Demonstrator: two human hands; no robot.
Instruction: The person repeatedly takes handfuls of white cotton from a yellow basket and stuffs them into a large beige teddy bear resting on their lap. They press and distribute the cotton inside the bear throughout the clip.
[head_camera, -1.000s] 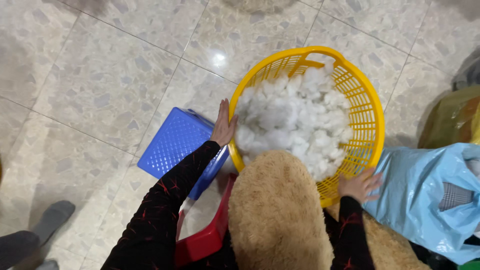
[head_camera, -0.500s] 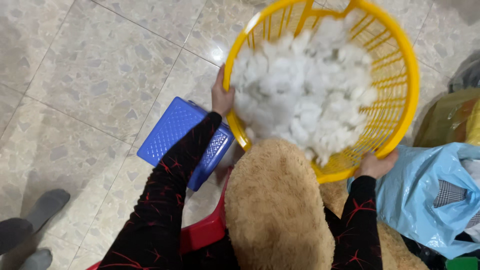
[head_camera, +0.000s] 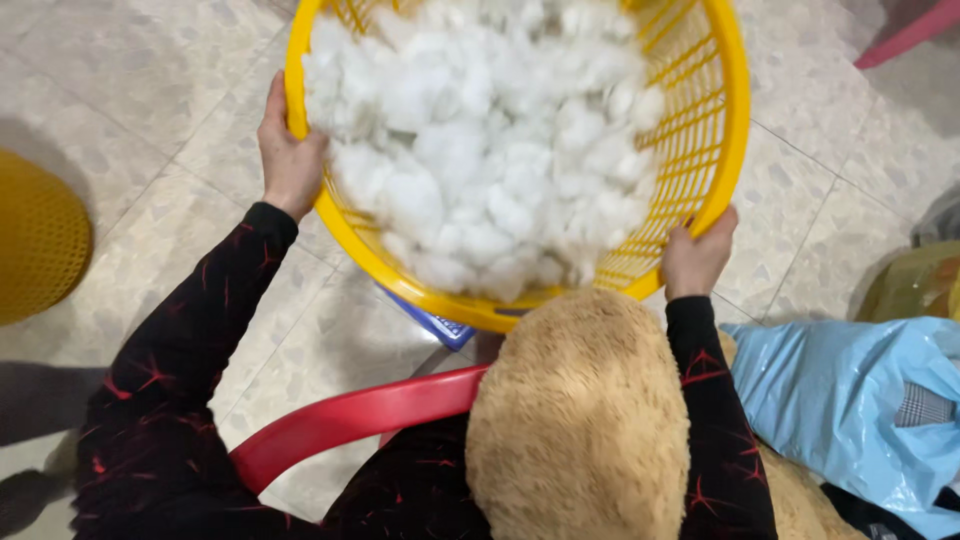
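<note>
while the round yellow plastic basket (head_camera: 716, 130) heaped with white fluffy stuffing (head_camera: 490, 140) hangs tilted over the tiled floor (head_camera: 120, 100) in front of you, your left hand (head_camera: 288, 160) is clamped on its left rim and your right hand (head_camera: 697, 258) grips the right rim. a tan plush toy (head_camera: 580, 420) sits in your lap just below, a red plastic chair (head_camera: 350, 420) under it, a light blue plastic bag (head_camera: 850, 400) to the right.
</note>
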